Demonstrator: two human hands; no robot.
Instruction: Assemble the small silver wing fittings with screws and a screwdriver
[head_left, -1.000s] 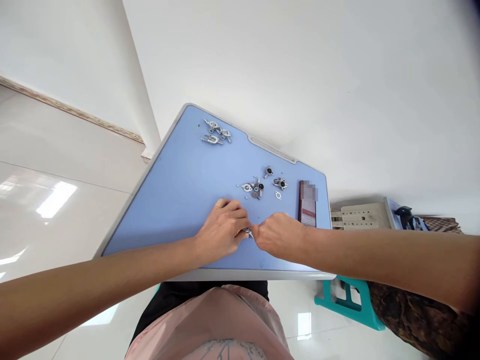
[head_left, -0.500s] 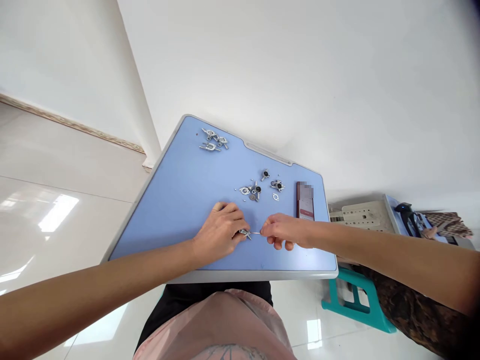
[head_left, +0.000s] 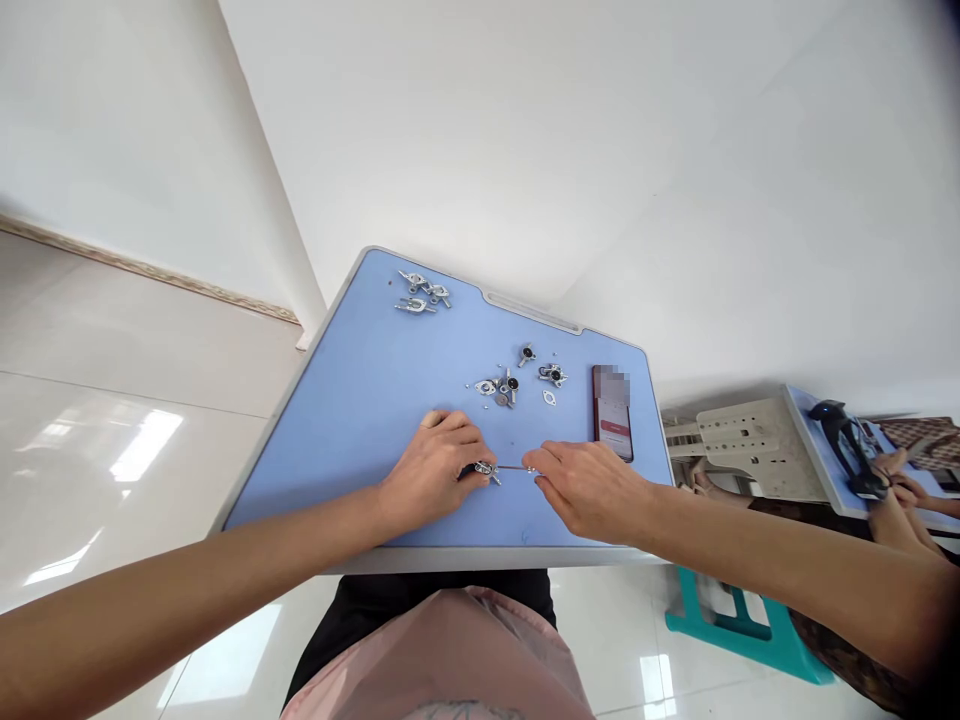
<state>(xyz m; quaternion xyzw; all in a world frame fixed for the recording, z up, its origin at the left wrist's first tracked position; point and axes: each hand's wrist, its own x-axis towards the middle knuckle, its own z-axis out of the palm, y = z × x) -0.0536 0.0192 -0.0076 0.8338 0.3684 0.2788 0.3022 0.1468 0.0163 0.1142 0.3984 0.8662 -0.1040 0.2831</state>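
My left hand (head_left: 431, 465) is closed around a small silver metal fitting (head_left: 487, 469) low over the front of the blue table, with much of the part hidden by the fingers. From the right, my right hand (head_left: 592, 487) pinches a thin screwdriver (head_left: 513, 467). Its straight metal shaft lies level and its tip meets the fitting; the grip end is mostly covered by my fingers. Beyond my hands lie a metal fitting with a black centre (head_left: 512, 384), a flat oval plate (head_left: 484, 387) and a loose oval ring plate (head_left: 550, 398).
Several silver fittings (head_left: 415, 305) sit at the table's far left corner. More black-centred fittings (head_left: 553, 375) and tiny loose pieces lie mid-table. A phone (head_left: 613, 425) rests at the right. Past it are a beige chair (head_left: 739, 440), a teal stool (head_left: 757, 630) and another person's hands.
My right hand has turned from knuckles-up to a flatter pinch and drawn slightly right, showing more shaft. My left hand keeps its hold. The camera view has shifted a little.
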